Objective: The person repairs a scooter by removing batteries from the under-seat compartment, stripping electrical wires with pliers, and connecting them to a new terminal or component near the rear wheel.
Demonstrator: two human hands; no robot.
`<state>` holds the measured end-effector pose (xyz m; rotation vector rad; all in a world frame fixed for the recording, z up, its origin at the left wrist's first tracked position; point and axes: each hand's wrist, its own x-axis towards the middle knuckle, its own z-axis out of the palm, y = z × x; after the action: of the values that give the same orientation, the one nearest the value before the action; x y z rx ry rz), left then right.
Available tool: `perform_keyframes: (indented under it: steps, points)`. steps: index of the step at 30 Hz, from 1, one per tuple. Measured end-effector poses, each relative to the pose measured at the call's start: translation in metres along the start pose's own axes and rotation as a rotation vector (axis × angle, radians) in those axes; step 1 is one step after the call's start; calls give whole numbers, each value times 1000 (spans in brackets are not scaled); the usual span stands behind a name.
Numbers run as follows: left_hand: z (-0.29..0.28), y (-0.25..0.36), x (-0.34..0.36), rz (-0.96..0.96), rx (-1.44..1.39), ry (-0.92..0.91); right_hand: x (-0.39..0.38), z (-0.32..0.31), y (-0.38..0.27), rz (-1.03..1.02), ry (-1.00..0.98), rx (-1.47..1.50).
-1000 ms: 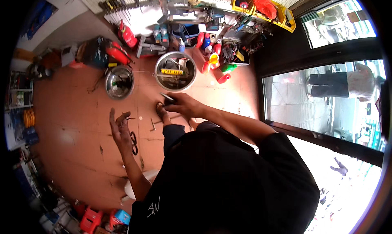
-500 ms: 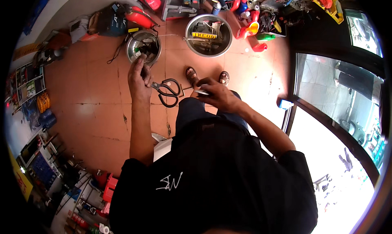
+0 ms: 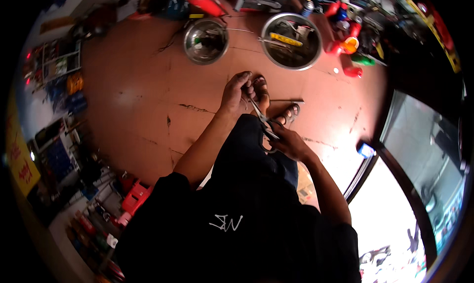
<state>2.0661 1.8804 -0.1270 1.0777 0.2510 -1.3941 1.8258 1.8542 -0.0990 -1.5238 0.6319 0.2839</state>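
Black-handled scissors [image 3: 267, 128] slant between my hands above my thighs. My right hand [image 3: 290, 143] is closed on their looped handles, and the metal blades point up and left. The blade tips reach the fingers of my left hand [image 3: 237, 91], which is closed in a pinch. Whether it grips the blades or a small piece beside them, I cannot make out. My sandalled feet [image 3: 292, 114] are on the floor just beyond, partly hidden by the left hand.
Ahead on the tiled floor [image 3: 128, 100] stand a smaller metal bowl [image 3: 186, 47] and a larger one [image 3: 291, 68] holding a yellow plate [image 3: 286, 39]. A thin rod [image 3: 291, 101] lies by my feet. Red containers [image 3: 353, 72] stand far right; a glass door [image 3: 419, 130] is at right.
My left hand has moved right, toward my right hand. The right hand has come onto the scissors' handles; earlier the left held the scissors alone. The view has shifted and turned.
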Motion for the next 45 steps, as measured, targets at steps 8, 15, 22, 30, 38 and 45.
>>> perform_keyframes:
  steps: [8,15,22,30,38,45]
  points:
    - [-147,12,52,193,446,158,16,13,106,348,65,222]
    - [-374,38,209,364,1682,219,71,47,155,465,154,337]
    - [-428,50,398,205,1889,303,185,128,187,635,194,694]
    - [-526,43,521,270,2055,467,298,167,201,789,-59,578]
    - [-521,30,516,284,1865,301,315,155,193,835,-6,559]
    - [-484,123,519,-100,409,173,310,152,199,722,-19,522]
